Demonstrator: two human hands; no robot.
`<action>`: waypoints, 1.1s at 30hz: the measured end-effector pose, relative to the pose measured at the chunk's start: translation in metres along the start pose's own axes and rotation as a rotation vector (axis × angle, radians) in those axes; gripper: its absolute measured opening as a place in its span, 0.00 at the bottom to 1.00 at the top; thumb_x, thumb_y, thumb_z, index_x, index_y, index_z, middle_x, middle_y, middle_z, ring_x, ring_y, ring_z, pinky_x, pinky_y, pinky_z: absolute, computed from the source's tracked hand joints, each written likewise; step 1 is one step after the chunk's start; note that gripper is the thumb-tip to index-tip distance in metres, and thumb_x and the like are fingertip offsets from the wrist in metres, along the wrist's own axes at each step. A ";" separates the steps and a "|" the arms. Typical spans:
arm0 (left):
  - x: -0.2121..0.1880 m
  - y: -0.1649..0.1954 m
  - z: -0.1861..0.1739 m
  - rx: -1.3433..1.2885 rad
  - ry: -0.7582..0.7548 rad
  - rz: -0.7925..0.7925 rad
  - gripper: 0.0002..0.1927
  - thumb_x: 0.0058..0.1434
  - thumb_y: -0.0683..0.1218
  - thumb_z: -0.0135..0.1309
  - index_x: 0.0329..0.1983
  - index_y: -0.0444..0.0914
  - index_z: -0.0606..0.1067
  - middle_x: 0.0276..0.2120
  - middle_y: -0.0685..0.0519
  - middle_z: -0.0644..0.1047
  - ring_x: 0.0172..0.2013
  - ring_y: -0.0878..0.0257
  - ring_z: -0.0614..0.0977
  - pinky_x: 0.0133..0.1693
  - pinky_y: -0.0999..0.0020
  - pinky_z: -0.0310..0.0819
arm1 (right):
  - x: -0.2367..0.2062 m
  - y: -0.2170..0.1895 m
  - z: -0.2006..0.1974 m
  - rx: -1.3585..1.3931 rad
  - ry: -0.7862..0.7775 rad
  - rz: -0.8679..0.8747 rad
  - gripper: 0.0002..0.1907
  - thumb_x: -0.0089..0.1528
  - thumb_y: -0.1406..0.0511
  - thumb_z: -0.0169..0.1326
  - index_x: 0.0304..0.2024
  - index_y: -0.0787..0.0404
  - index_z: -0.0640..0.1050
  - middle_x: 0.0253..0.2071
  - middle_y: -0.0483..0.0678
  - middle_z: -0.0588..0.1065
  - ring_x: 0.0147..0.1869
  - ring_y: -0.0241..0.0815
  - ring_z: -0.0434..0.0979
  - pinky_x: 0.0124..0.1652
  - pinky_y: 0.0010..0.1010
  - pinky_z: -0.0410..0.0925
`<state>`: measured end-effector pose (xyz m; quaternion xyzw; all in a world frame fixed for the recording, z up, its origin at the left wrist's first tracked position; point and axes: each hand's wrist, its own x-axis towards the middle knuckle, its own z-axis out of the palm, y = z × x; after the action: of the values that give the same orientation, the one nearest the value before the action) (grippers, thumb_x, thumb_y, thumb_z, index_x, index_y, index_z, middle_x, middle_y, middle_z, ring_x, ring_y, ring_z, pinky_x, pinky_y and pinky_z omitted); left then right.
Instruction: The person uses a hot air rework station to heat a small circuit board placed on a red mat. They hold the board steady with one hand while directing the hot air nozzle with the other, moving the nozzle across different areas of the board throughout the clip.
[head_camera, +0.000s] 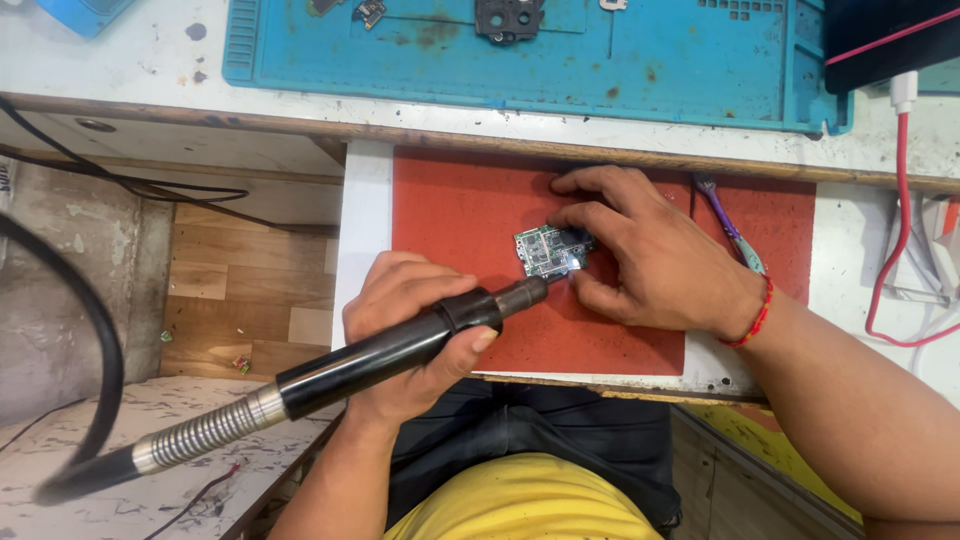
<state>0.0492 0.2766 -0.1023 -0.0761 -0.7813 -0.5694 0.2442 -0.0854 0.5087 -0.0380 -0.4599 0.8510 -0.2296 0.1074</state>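
Head view, looking down on the work. We see the left hand (415, 330) wrapped around the black handle of a hot-air wand (400, 350), fingers closed round it, thumb on the near side; its metal nozzle points right and slightly far, with the tip touching or just short of the near edge of a small green circuit board (545, 250). We cannot tell whether there is contact. The wand's ribbed metal collar and black hose trail off to the near left.

The board lies on a red mat (450, 215) on a pull-out white shelf (365, 220) just below the desk (150, 70). The right hand (650, 255) rests on the mat to the right of the board, fingertips pressed against the board's far and right edges, pinning it flat. A red thread band sits on that wrist. A purple-handled tool (725, 215) lies on the mat, partly behind the right hand.

Further off, a blue work mat (600, 70) on the desk carries small dark parts. A red cable (890, 270) hangs at the far right.

Judgement: the step in hand looks like heating a spot on the board. The next move calls for a steady nozzle kept close above one point, and fingers kept clear of the hot stream.
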 end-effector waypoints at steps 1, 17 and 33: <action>0.000 0.001 0.000 0.034 0.055 -0.058 0.21 0.64 0.60 0.61 0.43 0.37 0.79 0.36 0.52 0.81 0.43 0.61 0.81 0.49 0.66 0.77 | 0.000 0.000 0.000 0.004 -0.005 0.002 0.28 0.50 0.65 0.62 0.53 0.64 0.76 0.63 0.59 0.67 0.66 0.59 0.67 0.60 0.45 0.66; -0.001 0.002 0.000 0.046 0.117 -0.117 0.21 0.67 0.59 0.59 0.45 0.37 0.79 0.36 0.52 0.81 0.41 0.61 0.81 0.48 0.67 0.75 | -0.001 0.002 0.000 0.019 -0.017 -0.034 0.28 0.50 0.66 0.61 0.53 0.66 0.75 0.63 0.59 0.66 0.66 0.59 0.67 0.61 0.44 0.66; -0.001 0.009 0.000 0.006 0.245 -0.219 0.20 0.69 0.57 0.59 0.47 0.34 0.79 0.42 0.49 0.79 0.45 0.58 0.79 0.54 0.62 0.75 | -0.001 0.004 0.000 0.034 -0.015 -0.044 0.29 0.50 0.66 0.62 0.54 0.65 0.75 0.63 0.59 0.67 0.67 0.59 0.66 0.61 0.45 0.65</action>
<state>0.0533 0.2795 -0.0951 0.0803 -0.7510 -0.5953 0.2740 -0.0874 0.5117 -0.0395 -0.4782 0.8358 -0.2431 0.1166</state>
